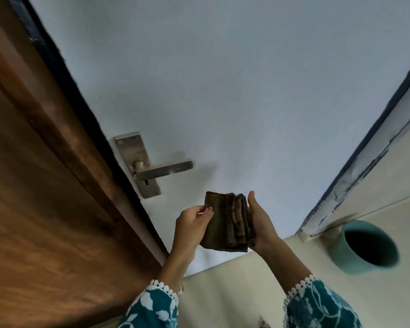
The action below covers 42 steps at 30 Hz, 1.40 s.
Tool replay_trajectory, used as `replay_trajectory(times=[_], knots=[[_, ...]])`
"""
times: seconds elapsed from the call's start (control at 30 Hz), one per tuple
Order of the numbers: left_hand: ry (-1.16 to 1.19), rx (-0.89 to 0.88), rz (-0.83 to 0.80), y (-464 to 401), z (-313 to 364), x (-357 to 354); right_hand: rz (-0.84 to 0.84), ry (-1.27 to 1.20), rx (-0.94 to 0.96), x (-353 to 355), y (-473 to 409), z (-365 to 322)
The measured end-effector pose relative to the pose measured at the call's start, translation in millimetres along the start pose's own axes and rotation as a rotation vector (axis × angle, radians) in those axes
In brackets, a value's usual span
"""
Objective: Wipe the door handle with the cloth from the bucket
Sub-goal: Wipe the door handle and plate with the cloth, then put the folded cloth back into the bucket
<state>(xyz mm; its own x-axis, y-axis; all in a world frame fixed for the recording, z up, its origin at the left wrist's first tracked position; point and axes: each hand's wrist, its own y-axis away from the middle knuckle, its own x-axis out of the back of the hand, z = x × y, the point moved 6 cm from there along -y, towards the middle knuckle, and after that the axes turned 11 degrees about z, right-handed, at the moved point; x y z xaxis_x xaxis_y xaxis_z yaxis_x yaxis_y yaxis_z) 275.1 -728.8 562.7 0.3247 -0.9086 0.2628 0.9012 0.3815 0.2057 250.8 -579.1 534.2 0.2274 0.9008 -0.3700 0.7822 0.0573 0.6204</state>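
Observation:
A folded dark brown cloth (pixel 227 222) is held between both hands in front of the white door. My left hand (pixel 191 223) pinches its left edge with the thumb on top. My right hand (pixel 262 220) cups its right side, where the folds show. The metal lever door handle (pixel 165 170) sits on its backplate (pixel 137 159) up and to the left of the cloth, a short gap away, untouched. The teal bucket (pixel 362 247) stands on the floor at the right, its inside dark.
The white door (pixel 234 91) fills the middle. A brown wooden frame (pixel 45 185) runs along the left. A door frame edge with peeling paint (pixel 355 181) lies to the right. Pale floor tiles (pixel 234 292) are below.

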Motion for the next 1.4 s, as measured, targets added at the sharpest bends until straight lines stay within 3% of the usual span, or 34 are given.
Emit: replay_trajectory(times=[0.1,0.2,0.43,0.53,0.7,0.83,0.93,1.2,1.4], knots=[[-0.042,-0.027,-0.004,1,-5,-27,0.113,0.194,0.162,34,0,-10],[-0.146,-0.101,-0.113,7,7,-80,0.156,0.295,0.266,88,-5,-28],[-0.464,-0.326,-0.609,46,46,-249,0.086,0.496,0.211,246,-6,-98],[-0.498,-0.344,-0.682,63,56,-339,0.100,0.504,0.203,326,-8,-126],[-0.411,-0.220,-0.665,91,42,-478,0.375,0.414,0.220,471,-3,-157],[-0.384,-0.042,-0.553,96,27,-535,0.675,0.338,0.181,571,-3,-163],[-0.313,0.054,-0.617,96,15,-568,0.831,0.246,0.147,624,-12,-164],[-0.268,0.242,-0.694,81,-1,-667,0.991,0.078,0.043,692,-56,-180],[-0.244,0.405,-0.646,49,-36,-733,1.000,0.036,-0.070,733,-123,-186]])
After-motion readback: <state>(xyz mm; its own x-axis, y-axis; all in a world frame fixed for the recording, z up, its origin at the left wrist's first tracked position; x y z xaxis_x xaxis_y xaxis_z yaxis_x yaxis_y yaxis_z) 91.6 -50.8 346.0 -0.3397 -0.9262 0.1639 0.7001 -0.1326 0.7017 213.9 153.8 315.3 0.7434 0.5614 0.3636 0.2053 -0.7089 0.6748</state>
